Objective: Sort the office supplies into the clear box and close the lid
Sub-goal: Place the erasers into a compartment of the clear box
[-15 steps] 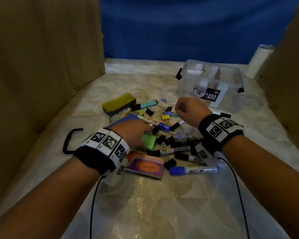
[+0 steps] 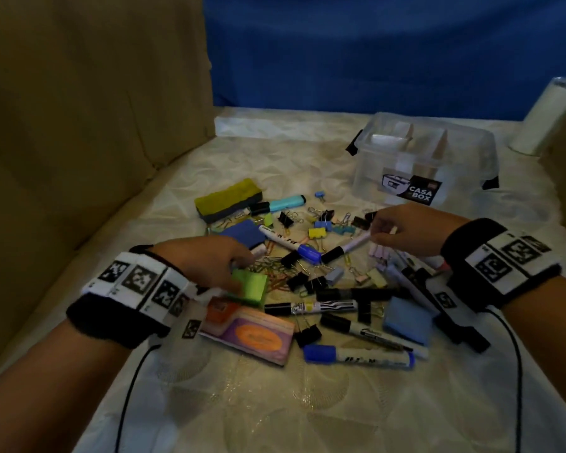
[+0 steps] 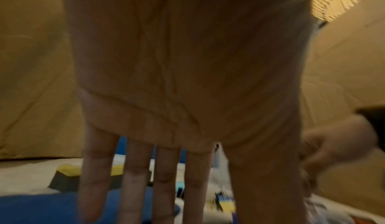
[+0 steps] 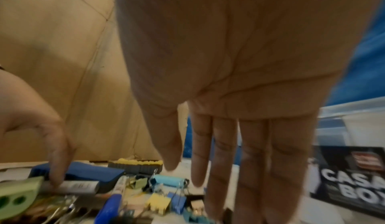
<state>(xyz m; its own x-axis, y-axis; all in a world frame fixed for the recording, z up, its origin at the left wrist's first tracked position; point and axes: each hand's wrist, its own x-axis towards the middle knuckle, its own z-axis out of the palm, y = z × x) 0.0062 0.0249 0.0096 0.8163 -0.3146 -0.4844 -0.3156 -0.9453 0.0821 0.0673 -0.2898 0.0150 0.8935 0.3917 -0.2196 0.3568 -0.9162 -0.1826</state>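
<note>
Up at 1 o'clock, the box (image 2: pixel 422 165) is seen lid-on, nothing sorted yet; whole pile (image 2: pixel 314 273) left at centre. Right hand (image 2: pixel 406 233) is spread flat, empty, over clips. Left hand (image 2: pixel 206 259) is flat too, fingertip touching a marker (image 4: pixel 70 186).

Left hand (image 2: pixel 209 266) fingertips hidden behind the green block (image 2: pixel 249 287) in the head view, cut off by the bottom edge in the left wrist view. Right hand (image 4: pixel 239 96) fingertips blurred, cut off low in the right wrist view. Clear box (image 2: pixel 422 165) contents too hazy to tell. White roll (image 2: pixel 549 116) cut by the right edge.
</note>
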